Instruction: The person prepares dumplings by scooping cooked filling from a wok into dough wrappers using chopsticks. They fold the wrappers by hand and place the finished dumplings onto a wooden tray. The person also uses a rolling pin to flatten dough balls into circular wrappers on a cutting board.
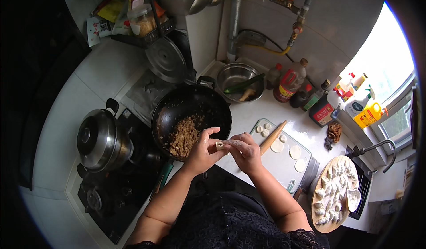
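Observation:
My left hand (200, 155) and my right hand (245, 153) meet in front of me, both closed on a small dumpling (219, 146) of folded white dough. Thumbs and fingertips pinch its edges, and flour dusts my right fingers. Just beyond my left hand sits a black wok (217, 105) with brown minced filling (184, 136) in it. To the right of my hands lies a pale cutting board (284, 173) with a wooden rolling pin (274, 137), flat round wrappers (294, 152) and small dough pieces (266, 133).
A round wooden board (320, 220) at right bears several white dumplings (333, 187) and a small bowl of flour (353, 200). A steel bowl (224, 94) holds a cucumber (244, 84). Bottles (290, 82) line the back counter. A lidded steel pot (100, 140) stands on the stove (133, 178).

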### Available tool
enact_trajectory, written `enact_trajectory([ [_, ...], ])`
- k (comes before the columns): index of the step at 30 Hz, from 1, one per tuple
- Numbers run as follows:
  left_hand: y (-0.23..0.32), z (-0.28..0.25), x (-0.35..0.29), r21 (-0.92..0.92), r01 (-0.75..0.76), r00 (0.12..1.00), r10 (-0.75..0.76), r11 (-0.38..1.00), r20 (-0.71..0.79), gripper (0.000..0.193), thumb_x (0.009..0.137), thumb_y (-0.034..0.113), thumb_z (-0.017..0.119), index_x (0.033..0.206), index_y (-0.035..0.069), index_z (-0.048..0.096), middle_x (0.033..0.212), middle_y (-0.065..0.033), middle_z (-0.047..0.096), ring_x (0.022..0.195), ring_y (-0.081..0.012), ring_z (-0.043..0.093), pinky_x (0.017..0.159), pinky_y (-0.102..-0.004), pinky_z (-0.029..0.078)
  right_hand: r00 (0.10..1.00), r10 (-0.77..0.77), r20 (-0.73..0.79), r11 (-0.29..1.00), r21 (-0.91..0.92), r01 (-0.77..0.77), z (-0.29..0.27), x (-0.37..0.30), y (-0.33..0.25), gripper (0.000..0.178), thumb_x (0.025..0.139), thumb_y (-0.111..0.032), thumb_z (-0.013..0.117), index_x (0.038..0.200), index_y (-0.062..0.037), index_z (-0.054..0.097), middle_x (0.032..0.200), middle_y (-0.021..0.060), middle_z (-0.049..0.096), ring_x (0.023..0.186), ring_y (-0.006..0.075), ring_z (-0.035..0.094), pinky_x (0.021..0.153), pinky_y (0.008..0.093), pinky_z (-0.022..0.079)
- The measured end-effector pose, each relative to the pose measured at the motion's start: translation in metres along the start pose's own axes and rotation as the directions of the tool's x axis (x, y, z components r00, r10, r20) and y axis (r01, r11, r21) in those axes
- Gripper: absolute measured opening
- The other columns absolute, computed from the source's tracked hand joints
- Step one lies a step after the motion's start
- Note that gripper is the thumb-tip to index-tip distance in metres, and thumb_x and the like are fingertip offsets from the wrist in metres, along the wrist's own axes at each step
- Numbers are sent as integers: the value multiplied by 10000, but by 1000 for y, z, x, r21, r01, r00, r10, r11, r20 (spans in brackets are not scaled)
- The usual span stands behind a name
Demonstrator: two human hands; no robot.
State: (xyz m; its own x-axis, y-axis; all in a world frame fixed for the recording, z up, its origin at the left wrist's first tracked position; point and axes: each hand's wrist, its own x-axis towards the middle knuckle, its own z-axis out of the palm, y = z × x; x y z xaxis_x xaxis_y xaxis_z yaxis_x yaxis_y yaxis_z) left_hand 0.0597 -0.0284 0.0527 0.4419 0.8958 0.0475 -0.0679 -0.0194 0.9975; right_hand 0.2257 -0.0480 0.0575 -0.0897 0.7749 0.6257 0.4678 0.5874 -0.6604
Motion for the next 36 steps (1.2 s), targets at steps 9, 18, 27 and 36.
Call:
enact_trajectory([
  [9,-2,4,2,143,-81,994,90,986,-59,528,809,57,699,1225,16,377,927,-113,672,793,-137,639,721,-271,499,999,33,-20,999,-8,-33,-2,-1,-2,160,743,5,687,888,-49,649,833,88,623,753,255,586,659,330,475],
  [18,-10,3,1,213,-126,986,146,969,-81,475,782,66,729,1138,22,417,915,-99,679,790,-133,628,727,-273,492,998,65,-11,998,23,-65,-1,-3,-3,159,761,-9,684,903,-47,625,866,92,621,795,269,588,683,338,481],
  [27,-7,1,-1,116,-91,992,100,989,-76,435,787,32,709,1112,20,420,969,-140,662,886,-157,636,805,-289,490,994,110,-15,992,63,-109,2,-6,0,187,759,-7,692,933,-53,640,860,86,629,801,255,595,680,325,481],
  [36,0,2,-2,186,-9,999,18,983,-45,431,796,-10,683,1128,18,409,1020,-125,634,936,-131,603,826,-269,478,999,28,28,999,44,-29,1,-8,11,239,753,-2,688,978,-58,628,865,75,638,797,256,592,696,329,473],
])
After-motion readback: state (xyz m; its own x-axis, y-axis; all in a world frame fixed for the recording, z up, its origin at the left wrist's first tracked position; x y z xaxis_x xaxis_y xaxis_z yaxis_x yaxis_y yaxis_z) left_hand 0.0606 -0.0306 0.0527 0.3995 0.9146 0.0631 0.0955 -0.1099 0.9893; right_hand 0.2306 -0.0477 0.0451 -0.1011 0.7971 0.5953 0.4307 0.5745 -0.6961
